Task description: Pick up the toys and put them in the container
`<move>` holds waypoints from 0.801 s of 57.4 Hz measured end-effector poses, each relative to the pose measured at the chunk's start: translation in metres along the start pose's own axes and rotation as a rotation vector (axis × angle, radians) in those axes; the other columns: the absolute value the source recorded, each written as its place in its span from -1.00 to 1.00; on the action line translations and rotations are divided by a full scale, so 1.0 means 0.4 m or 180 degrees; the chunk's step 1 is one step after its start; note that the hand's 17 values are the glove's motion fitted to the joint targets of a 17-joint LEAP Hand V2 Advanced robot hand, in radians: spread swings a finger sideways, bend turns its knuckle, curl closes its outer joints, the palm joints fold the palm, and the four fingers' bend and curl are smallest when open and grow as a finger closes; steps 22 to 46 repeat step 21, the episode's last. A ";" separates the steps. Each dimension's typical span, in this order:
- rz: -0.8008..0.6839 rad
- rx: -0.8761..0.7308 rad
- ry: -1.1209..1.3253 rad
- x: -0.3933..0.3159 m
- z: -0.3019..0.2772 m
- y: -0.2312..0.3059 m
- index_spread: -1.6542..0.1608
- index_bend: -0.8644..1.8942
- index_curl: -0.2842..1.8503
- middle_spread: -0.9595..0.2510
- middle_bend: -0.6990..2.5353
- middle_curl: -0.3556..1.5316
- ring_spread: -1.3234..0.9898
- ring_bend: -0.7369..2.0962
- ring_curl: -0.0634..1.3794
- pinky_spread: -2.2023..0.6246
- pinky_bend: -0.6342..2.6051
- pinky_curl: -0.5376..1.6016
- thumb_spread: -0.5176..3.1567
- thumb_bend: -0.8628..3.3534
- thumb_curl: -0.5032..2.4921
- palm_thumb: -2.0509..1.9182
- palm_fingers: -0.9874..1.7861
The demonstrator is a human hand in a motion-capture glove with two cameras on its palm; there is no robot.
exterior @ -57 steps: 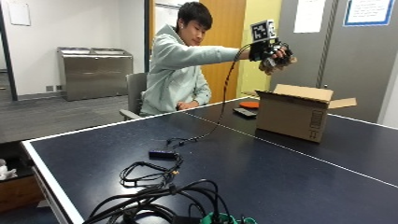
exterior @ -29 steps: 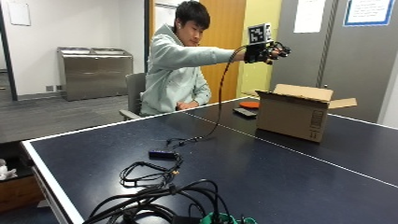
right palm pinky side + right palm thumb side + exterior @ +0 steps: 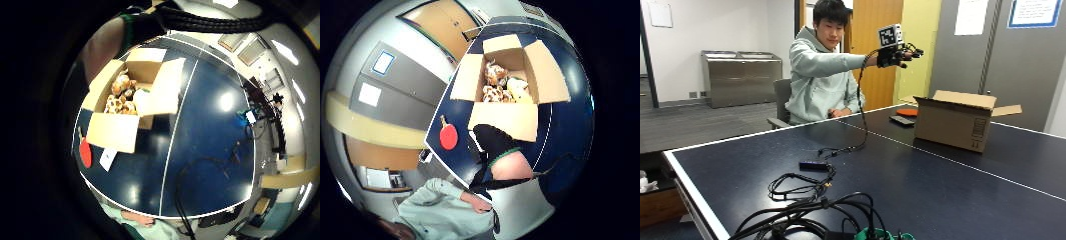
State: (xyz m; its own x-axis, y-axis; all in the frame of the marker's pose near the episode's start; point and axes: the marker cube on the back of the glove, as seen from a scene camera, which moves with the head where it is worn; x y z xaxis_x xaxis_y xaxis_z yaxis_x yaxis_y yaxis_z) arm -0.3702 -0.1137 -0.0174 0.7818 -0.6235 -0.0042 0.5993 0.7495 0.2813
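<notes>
An open cardboard box stands on the dark blue table. Seen from above in the palm views, the box holds several plush toys, brown, spotted and pale. My gloved right hand is raised high in the air, up and to the side of the box toward the person. Its fingers are spread and hold nothing. The gloved thumb shows with nothing against it.
A red paddle and a flat black object lie behind the box. A tangle of black cables and a small black unit lie at the table's near end.
My raised hand has drawn back from above the box toward the person, staying at about the same height. The box has not moved.
</notes>
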 end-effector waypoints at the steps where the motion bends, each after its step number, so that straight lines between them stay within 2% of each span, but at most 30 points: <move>1: -0.0284 -0.0005 -0.0040 -0.004 0.002 0.017 0.57 -0.28 -0.51 0.56 -0.48 -0.31 0.14 -0.30 -0.55 0.59 -0.14 -0.18 -0.08 -0.60 -0.41 0.07 -0.39; 3: -0.0488 -0.0005 -0.0069 -0.008 0.006 0.038 0.56 -0.28 -0.51 0.56 -0.47 -0.31 0.14 -0.30 -0.54 0.59 -0.14 -0.19 -0.07 -0.60 -0.41 0.08 -0.39; 9: 0.0524 -0.0016 0.0014 0.007 0.017 0.056 0.56 -0.27 -0.51 0.56 -0.47 -0.32 0.14 -0.31 -0.53 0.59 -0.15 -0.19 -0.07 -0.60 -0.42 0.08 -0.38; 14: 0.0729 0.0001 -0.0044 0.029 0.012 0.083 0.56 -0.28 -0.50 0.56 -0.47 -0.32 0.14 -0.32 -0.53 0.59 -0.15 -0.19 -0.07 -0.60 -0.42 0.08 -0.38; 21: 0.0432 0.0099 -0.0006 0.010 0.007 0.148 0.56 -0.27 -0.50 0.56 -0.47 -0.32 0.14 -0.33 -0.52 0.59 -0.16 -0.19 -0.06 -0.60 -0.43 0.08 -0.37; 46: 0.0432 0.0099 -0.0006 0.010 0.007 0.148 0.56 -0.27 -0.50 0.56 -0.47 -0.32 0.14 -0.33 -0.52 0.59 -0.16 -0.19 -0.06 -0.60 -0.43 0.08 -0.37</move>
